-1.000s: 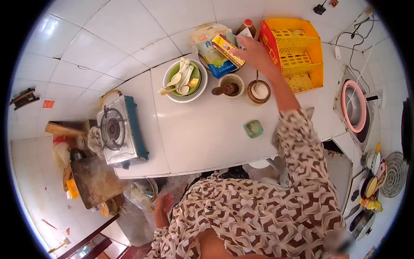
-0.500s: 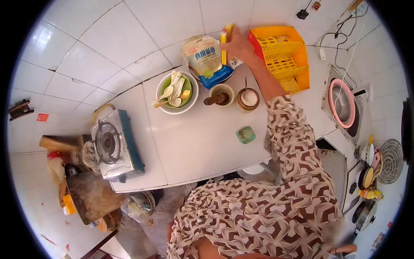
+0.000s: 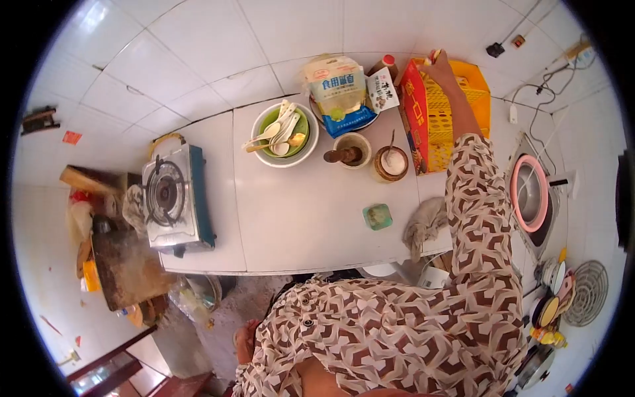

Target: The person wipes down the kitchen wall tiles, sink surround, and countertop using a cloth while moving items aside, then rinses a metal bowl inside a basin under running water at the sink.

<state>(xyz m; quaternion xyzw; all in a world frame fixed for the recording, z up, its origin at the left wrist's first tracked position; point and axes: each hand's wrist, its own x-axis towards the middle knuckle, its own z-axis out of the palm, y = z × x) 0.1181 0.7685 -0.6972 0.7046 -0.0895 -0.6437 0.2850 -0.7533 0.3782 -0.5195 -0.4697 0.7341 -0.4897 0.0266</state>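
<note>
My right hand [image 3: 439, 69] is at the back left rim of the yellow divided box [image 3: 476, 89], its fingers closed. A small end of a narrow yellow and red packet [image 3: 434, 56] shows between the fingertips; the rest of it is hidden. My left hand [image 3: 245, 343] hangs low beside my patterned shirt, away from the counter, and its fingers do not show clearly. Left of the box stand a bottle with a red cap [image 3: 389, 61], a white pouch [image 3: 382, 91] and a blue and cream bag [image 3: 338, 92].
On the counter [image 3: 291, 218] are a white bowl [image 3: 258, 155] with spoons, a brown mortar [image 3: 360, 142], a salt jar [image 3: 382, 173], a small green dish [image 3: 378, 216] and a grey cloth [image 3: 426, 221]. A gas stove [image 3: 175, 198] stands left; a pink basin [image 3: 516, 178] sits in the sink.
My right hand has moved right with the yellow packet, from above the blue and cream bag to the yellow box. The view has shifted, and the grey cloth and red-capped bottle now show.
</note>
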